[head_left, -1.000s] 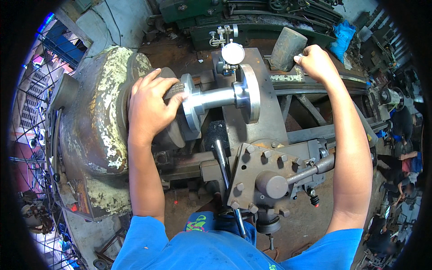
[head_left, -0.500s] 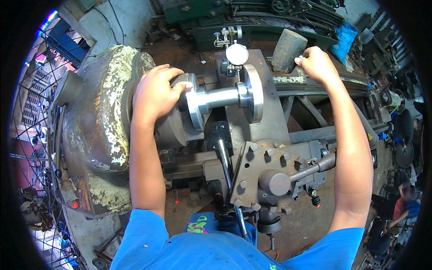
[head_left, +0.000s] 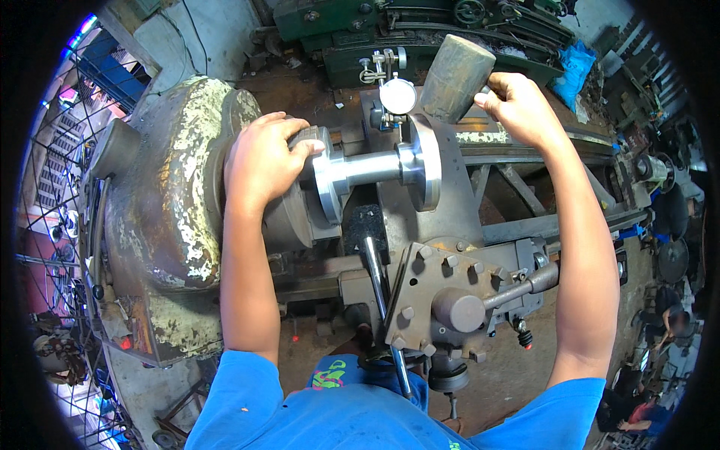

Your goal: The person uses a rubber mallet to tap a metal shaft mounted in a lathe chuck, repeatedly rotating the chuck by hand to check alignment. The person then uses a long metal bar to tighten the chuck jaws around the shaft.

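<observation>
My left hand grips the dark lathe chuck, thumb by its jaws and fingers over its far side. Clamped in the chuck is a shiny metal shaft with a round flange at each end. My right hand is closed on the handle of a mallet, most of the handle hidden by the fingers. The mallet's thick cylindrical head is tilted in the air close beyond the right flange; whether they touch I cannot tell. A dial indicator with a round white face stands at that flange's far left side.
Nearer me is the tool post with several bolts and a lever handle. A metal rod slants beside it. The headstock with peeling paint fills the left. Behind stand a green machine and a blue bag.
My right hand has moved left with the mallet, bringing its head closer to the right flange and tilting it more. My left hand stays on the chuck.
</observation>
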`<move>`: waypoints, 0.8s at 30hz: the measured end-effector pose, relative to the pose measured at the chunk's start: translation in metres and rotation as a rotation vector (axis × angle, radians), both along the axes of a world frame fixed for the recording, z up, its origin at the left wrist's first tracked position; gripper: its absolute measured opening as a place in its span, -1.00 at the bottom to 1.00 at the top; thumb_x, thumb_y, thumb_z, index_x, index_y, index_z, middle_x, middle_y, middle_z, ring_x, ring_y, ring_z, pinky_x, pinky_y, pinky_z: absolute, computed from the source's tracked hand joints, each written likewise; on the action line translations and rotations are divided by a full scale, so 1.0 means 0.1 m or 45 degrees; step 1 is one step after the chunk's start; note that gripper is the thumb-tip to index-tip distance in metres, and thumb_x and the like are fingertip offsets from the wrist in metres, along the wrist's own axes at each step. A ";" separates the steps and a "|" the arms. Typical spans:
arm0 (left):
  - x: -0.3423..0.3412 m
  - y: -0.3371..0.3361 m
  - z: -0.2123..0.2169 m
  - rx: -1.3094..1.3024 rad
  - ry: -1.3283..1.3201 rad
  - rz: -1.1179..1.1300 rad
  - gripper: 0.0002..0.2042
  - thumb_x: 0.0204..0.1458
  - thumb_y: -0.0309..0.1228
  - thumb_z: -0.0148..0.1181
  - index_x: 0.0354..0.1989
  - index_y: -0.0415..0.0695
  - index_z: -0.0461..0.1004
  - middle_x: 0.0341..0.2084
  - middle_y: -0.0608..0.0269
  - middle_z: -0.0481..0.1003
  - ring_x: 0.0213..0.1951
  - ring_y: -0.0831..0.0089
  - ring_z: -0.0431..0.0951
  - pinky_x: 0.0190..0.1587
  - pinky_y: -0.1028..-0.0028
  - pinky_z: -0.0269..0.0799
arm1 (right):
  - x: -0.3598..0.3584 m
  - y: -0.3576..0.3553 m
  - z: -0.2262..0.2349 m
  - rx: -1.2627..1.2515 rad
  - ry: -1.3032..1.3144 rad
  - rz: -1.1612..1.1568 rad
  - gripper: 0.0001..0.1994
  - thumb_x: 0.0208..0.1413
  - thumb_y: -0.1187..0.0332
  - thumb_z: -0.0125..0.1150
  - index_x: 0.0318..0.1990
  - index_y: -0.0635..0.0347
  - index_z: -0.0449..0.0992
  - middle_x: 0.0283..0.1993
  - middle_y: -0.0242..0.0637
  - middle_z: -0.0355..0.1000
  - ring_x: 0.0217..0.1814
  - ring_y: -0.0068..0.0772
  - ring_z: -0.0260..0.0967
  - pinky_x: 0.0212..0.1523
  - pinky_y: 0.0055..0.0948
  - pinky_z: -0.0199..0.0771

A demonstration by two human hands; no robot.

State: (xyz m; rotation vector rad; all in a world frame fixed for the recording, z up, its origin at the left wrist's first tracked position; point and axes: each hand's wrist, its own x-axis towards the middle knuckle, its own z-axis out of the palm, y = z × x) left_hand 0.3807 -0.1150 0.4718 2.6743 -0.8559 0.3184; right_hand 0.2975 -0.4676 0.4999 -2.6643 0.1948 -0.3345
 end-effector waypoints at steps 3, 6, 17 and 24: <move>-0.07 0.02 -0.02 -0.031 -0.042 -0.039 -0.61 -0.05 -0.17 0.36 -0.11 -0.16 0.67 -0.01 -0.08 0.60 0.21 0.03 0.48 0.25 0.18 0.37 | -0.01 0.04 0.01 -0.078 0.062 0.063 -0.60 0.19 0.22 0.29 0.02 0.40 0.59 -0.09 0.09 0.60 -0.01 -0.02 0.60 0.09 -0.21 0.53; -0.14 0.04 -0.04 -0.079 -0.080 -0.026 -0.64 -0.08 -0.21 0.38 -0.14 -0.16 0.68 -0.06 -0.05 0.62 0.20 0.03 0.49 0.24 0.18 0.38 | -0.01 0.05 0.02 -0.137 0.144 0.054 -0.59 0.18 0.20 0.31 0.01 0.40 0.60 -0.09 0.09 0.60 -0.01 -0.03 0.59 0.08 -0.21 0.53; -0.18 0.04 -0.09 -0.080 -0.166 -0.027 -0.64 -0.08 -0.21 0.40 -0.14 -0.15 0.68 -0.07 -0.03 0.63 0.20 0.05 0.49 0.24 0.18 0.37 | -0.05 0.06 0.05 -0.071 -0.050 0.047 -0.65 0.18 0.23 0.31 -0.04 0.36 0.61 -0.14 0.02 0.62 -0.09 -0.08 0.60 0.01 -0.22 0.55; -0.17 0.06 -0.11 -0.062 -0.213 -0.057 -0.66 -0.07 -0.22 0.38 -0.14 -0.14 0.68 -0.06 -0.01 0.63 0.20 0.06 0.49 0.26 0.17 0.35 | 0.00 0.06 0.06 0.078 -0.592 0.067 -0.72 0.16 0.25 0.29 -0.13 0.30 0.64 -0.24 -0.03 0.63 -0.20 -0.14 0.60 -0.11 -0.24 0.55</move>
